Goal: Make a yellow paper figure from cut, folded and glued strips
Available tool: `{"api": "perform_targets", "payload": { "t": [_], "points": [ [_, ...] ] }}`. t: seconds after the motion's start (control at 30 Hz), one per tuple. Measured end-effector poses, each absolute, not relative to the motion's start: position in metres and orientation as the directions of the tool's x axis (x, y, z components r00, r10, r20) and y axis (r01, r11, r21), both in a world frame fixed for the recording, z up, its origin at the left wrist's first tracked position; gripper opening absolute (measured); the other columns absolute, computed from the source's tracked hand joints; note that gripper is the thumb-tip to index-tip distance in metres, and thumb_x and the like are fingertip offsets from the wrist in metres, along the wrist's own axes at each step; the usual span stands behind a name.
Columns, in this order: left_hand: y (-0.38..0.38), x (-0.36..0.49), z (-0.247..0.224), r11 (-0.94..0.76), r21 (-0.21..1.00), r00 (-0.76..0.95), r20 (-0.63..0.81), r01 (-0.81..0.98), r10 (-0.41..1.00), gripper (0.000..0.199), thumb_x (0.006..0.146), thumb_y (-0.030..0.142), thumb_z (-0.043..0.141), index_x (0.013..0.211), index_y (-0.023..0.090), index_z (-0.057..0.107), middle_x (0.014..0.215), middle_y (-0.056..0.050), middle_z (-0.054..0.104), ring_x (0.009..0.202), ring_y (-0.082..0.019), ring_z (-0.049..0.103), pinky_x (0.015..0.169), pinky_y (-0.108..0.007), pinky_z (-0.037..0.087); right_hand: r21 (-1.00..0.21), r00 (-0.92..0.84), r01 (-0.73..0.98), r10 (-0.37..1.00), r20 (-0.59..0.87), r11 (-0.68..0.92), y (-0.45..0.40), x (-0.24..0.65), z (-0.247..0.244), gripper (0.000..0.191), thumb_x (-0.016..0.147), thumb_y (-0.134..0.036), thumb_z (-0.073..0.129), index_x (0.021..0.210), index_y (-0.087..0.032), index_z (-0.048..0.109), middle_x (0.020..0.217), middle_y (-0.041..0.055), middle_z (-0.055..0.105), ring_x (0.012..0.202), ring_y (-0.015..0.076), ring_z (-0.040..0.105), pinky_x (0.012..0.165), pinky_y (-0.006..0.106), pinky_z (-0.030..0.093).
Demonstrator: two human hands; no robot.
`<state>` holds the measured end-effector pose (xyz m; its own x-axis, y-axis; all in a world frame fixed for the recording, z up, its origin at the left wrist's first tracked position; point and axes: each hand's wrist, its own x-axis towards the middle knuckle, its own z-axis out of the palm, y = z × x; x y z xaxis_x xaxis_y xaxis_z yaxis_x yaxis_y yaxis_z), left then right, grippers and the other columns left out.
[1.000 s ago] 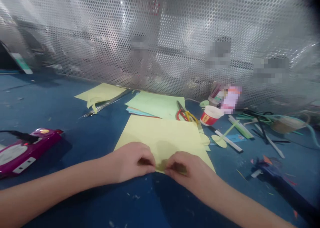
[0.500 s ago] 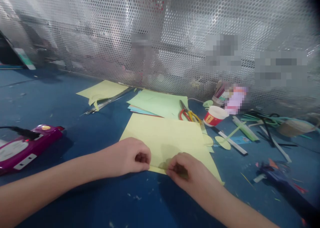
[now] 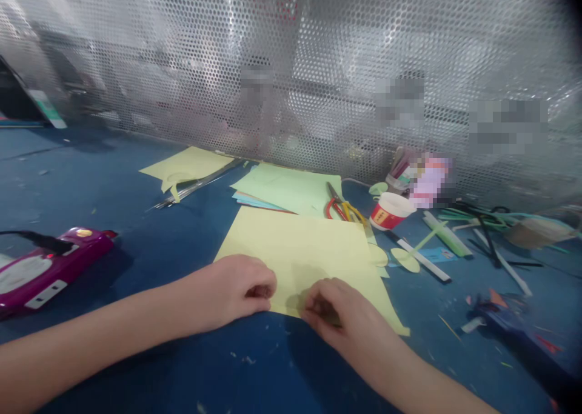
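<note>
A sheet of yellow paper (image 3: 300,244) lies on the blue table in front of me. At its near edge, left of the middle, my left hand (image 3: 239,287) is closed, thumb and fingers pinching the paper. Just to the right, my right hand (image 3: 334,308) pinches the same edge, with a short gap between the two hands. Fingertips on both sides partly hide the edge. Behind the sheet rests a stack of coloured paper, light green paper (image 3: 291,183) on top, and red-and-yellow-handled scissors (image 3: 341,207) lie on its right part.
A paper cup (image 3: 391,211) stands right of the scissors. Further right are paper strips (image 3: 427,262) and a dark blue glue gun (image 3: 513,329). At left sits a purple power strip (image 3: 59,268) with a cord. A perforated metal screen (image 3: 182,68) closes off the back.
Both hands remain at the sheet's near edge with only slight shifts. The left hand has lowered a little, and the paper's near edge lies slightly lower in view.
</note>
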<state>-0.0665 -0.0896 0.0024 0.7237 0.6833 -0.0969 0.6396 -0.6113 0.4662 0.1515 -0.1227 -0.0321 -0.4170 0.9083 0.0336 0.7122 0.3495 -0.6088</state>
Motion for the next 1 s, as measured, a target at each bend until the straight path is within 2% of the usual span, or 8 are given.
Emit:
{"api": "perform_targets", "payload": {
  "t": [0.1,0.2,0.37,0.47,0.57,0.7,0.83,1.0],
  "points": [
    [-0.097,-0.065,0.002,-0.777,0.278,0.801,0.044,0.565,0.597,0.025,0.086,0.017,0.045,0.107,0.026,0.056,0.093,-0.004,0.057,0.082,-0.017,0.050,0.072,-0.029,0.037,-0.599,-0.409,0.722,0.912,0.033,0.346,-0.123,0.152,-0.033,0.011,0.077,-0.012,0.055,0.079,-0.021,0.050,0.074,-0.0016,0.055,0.070,0.0155,0.051,0.064,0.027,0.039],
    [-0.101,-0.065,-0.002,-0.887,0.089,0.879,0.116,0.454,0.462,0.031,0.088,0.018,0.042,0.112,0.033,0.055,0.099,-0.005,0.054,0.091,-0.021,0.046,0.080,-0.035,0.034,-0.581,-0.420,0.730,0.907,0.036,0.360,-0.125,0.151,-0.031,0.012,0.078,-0.011,0.055,0.077,-0.021,0.048,0.073,-0.0019,0.054,0.070,0.0158,0.050,0.064,0.027,0.038],
    [-0.103,-0.069,-0.013,-0.894,0.047,0.886,0.120,0.445,0.447,0.035,0.088,0.021,0.045,0.119,0.033,0.052,0.099,-0.006,0.052,0.092,-0.022,0.043,0.082,-0.035,0.033,-0.583,-0.446,0.713,0.894,0.050,0.389,-0.128,0.152,-0.029,0.010,0.081,-0.013,0.054,0.077,-0.021,0.051,0.075,-0.0017,0.055,0.072,0.0154,0.049,0.065,0.027,0.038],
    [-0.103,-0.072,-0.013,-0.881,0.068,0.873,0.121,0.467,0.472,0.036,0.088,0.020,0.045,0.118,0.037,0.053,0.098,-0.006,0.052,0.093,-0.022,0.043,0.081,-0.035,0.033,-0.584,-0.455,0.709,0.889,0.049,0.395,-0.128,0.153,-0.028,0.009,0.080,-0.013,0.055,0.078,-0.021,0.052,0.076,-0.0017,0.055,0.072,0.0152,0.049,0.064,0.027,0.038],
    [-0.099,-0.074,-0.010,-0.859,0.142,0.855,0.108,0.492,0.507,0.036,0.087,0.018,0.045,0.112,0.041,0.058,0.097,-0.006,0.053,0.092,-0.021,0.043,0.081,-0.034,0.033,-0.582,-0.454,0.712,0.890,0.047,0.393,-0.129,0.152,-0.027,0.011,0.080,-0.010,0.054,0.078,-0.021,0.052,0.076,-0.0017,0.055,0.072,0.0150,0.050,0.065,0.027,0.038],
    [-0.087,-0.085,-0.004,-0.784,0.355,0.832,0.029,0.509,0.554,0.026,0.087,0.026,0.048,0.103,0.036,0.066,0.092,-0.005,0.057,0.091,-0.019,0.046,0.081,-0.029,0.035,-0.579,-0.461,0.709,0.886,0.053,0.403,-0.129,0.152,-0.026,0.010,0.081,-0.012,0.053,0.077,-0.021,0.052,0.075,-0.0012,0.055,0.072,0.0152,0.050,0.066,0.027,0.039],
    [-0.080,-0.104,0.002,-0.574,0.554,0.734,-0.104,0.603,0.671,0.019,0.080,0.035,0.059,0.093,0.027,0.069,0.083,-0.002,0.063,0.086,-0.016,0.052,0.079,-0.023,0.038,-0.580,-0.473,0.701,0.879,0.058,0.415,-0.128,0.152,-0.027,0.010,0.082,-0.012,0.051,0.077,-0.021,0.051,0.076,-0.0007,0.055,0.072,0.0153,0.050,0.066,0.027,0.040],
    [-0.085,-0.119,0.010,-0.469,0.565,0.653,-0.172,0.679,0.738,0.017,0.079,0.036,0.058,0.081,0.024,0.069,0.083,0.001,0.064,0.082,-0.014,0.056,0.073,-0.021,0.039,-0.585,-0.496,0.692,0.867,0.041,0.423,-0.128,0.152,-0.030,0.010,0.084,-0.013,0.048,0.078,-0.021,0.049,0.077,-0.0005,0.054,0.073,0.0152,0.050,0.067,0.028,0.040]
  ]
}}
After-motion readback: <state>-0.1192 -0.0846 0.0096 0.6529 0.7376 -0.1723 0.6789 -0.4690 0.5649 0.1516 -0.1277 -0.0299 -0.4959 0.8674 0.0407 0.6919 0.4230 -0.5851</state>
